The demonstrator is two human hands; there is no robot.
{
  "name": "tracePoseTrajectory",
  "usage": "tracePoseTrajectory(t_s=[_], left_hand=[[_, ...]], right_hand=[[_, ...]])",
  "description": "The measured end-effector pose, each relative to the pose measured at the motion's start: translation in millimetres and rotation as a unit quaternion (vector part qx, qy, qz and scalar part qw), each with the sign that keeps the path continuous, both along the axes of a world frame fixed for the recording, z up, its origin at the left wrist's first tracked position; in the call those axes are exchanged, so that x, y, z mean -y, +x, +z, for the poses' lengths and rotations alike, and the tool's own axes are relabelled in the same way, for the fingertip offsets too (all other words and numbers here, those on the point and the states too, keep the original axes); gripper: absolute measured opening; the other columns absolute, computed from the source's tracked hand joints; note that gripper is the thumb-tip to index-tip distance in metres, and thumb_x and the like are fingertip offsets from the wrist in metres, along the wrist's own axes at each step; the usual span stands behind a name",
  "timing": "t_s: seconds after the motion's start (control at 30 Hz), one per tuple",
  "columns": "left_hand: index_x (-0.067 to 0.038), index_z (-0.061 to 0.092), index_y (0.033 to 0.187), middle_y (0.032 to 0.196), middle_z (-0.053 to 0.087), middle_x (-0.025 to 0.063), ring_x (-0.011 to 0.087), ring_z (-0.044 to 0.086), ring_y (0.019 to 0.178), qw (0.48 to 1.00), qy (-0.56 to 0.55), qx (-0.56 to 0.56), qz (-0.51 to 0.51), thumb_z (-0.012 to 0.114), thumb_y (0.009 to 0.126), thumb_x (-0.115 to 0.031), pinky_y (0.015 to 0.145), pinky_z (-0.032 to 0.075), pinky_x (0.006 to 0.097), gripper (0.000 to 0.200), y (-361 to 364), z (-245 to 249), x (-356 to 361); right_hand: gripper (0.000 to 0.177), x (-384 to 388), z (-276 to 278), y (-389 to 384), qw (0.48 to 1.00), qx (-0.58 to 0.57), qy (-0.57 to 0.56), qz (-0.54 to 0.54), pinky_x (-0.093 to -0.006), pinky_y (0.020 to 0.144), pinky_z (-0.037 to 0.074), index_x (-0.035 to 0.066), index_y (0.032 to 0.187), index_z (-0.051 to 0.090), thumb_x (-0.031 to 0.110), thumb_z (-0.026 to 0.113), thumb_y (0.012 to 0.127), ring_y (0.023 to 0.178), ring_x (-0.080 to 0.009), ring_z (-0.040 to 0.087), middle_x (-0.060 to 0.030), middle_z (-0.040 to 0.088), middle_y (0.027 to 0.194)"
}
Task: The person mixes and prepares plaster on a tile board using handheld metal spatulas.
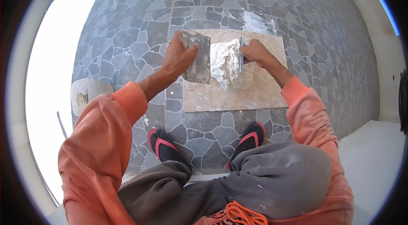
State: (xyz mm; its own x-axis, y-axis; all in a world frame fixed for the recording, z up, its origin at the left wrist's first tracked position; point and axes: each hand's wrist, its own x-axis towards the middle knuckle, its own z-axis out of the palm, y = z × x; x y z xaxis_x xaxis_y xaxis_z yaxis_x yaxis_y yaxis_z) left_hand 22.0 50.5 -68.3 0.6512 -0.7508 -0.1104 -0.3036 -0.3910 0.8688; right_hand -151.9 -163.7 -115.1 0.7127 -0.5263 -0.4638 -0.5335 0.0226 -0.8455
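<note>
My left hand (178, 57) is closed on a wide, stained metal putty knife (199, 61), its thumb pressed on the blade's flat face. In my right hand (256, 52) is a second putty knife (241, 59), seen nearly edge-on with its blade towards the left. A thick, lumpy mass of white putty (225, 61) lies between the two blades, against the right one and close beside the left one. Below them, a beige marbled board (267, 95) lies on the floor, partly covered from view by the putty and the left blade.
Grey stone-patterned tiles (131, 61) surround the board. White smears (257, 23) mark the floor behind it. A whitish round bundle (87, 94) stands left of my forearm. My feet in red-strapped flip-flops (163, 142) are just in front of the board.
</note>
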Motion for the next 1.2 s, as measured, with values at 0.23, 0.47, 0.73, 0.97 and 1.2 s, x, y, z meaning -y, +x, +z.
tracePoseTrajectory(t_s=[0.23, 0.47, 0.73, 0.97, 1.2], left_hand=[[0.011, 0.025, 0.123, 0.090, 0.059, 0.0411, 0.0554, 0.060, 0.087, 0.993, -0.014, 0.063, -0.096, 0.051, 0.087, -0.013, 0.081, 0.047, 0.0582, 0.050, -39, -24, 80], [0.006, 0.030, 0.116, 0.099, 0.061, 0.0364, 0.0527, 0.060, 0.093, 0.987, 0.018, 0.075, -0.143, 0.050, 0.086, -0.008, 0.082, 0.048, 0.0549, 0.040, -47, -36, 101], [0.009, 0.030, 0.128, 0.098, 0.060, 0.0381, 0.0537, 0.059, 0.093, 0.983, 0.025, 0.118, -0.139, 0.043, 0.087, -0.007, 0.085, 0.045, 0.0560, 0.045, -21, -46, 92], [0.004, 0.031, 0.132, 0.098, 0.061, 0.0391, 0.0558, 0.058, 0.091, 0.979, -0.023, 0.147, -0.138, 0.049, 0.094, -0.019, 0.083, 0.042, 0.0559, 0.049, 0, -46, 80], [0.007, 0.030, 0.126, 0.082, 0.060, 0.0388, 0.0558, 0.058, 0.080, 0.965, -0.063, 0.185, -0.175, 0.050, 0.092, -0.012, 0.075, 0.043, 0.0588, 0.044, -6, -21, 68]], right_hand=[[0.026, -8, 19, 21, 1.000, -0.027, -0.013, -0.008, -0.0402, 0.068, 0.061, -0.016, 0.094, 0.064, 0.008, 0.058, 0.085, 0.074, -0.0244, 0.068, -0.0156, 0.067, 0.086], [0.019, -6, 24, 4, 0.999, 0.007, -0.033, 0.005, -0.0349, 0.067, 0.058, -0.010, 0.093, 0.066, 0.007, 0.057, 0.088, 0.070, -0.0178, 0.065, -0.0109, 0.066, 0.084], [0.021, -5, -10, -126, 0.967, 0.037, 0.084, -0.236, -0.0378, 0.071, 0.056, -0.009, 0.103, 0.061, 0.003, 0.058, 0.087, 0.076, -0.0187, 0.065, -0.0102, 0.064, 0.090], [0.029, -35, -107, -214, 0.926, -0.025, 0.173, -0.334, -0.0464, 0.081, 0.055, -0.004, 0.117, 0.055, -0.001, 0.054, 0.088, 0.092, -0.0250, 0.064, -0.0126, 0.062, 0.103], [0.029, -74, -132, -153, 0.889, 0.149, 0.259, -0.347, -0.0478, 0.089, 0.051, 0.000, 0.121, 0.052, 0.001, 0.053, 0.092, 0.101, -0.0263, 0.061, -0.0119, 0.060, 0.112]])
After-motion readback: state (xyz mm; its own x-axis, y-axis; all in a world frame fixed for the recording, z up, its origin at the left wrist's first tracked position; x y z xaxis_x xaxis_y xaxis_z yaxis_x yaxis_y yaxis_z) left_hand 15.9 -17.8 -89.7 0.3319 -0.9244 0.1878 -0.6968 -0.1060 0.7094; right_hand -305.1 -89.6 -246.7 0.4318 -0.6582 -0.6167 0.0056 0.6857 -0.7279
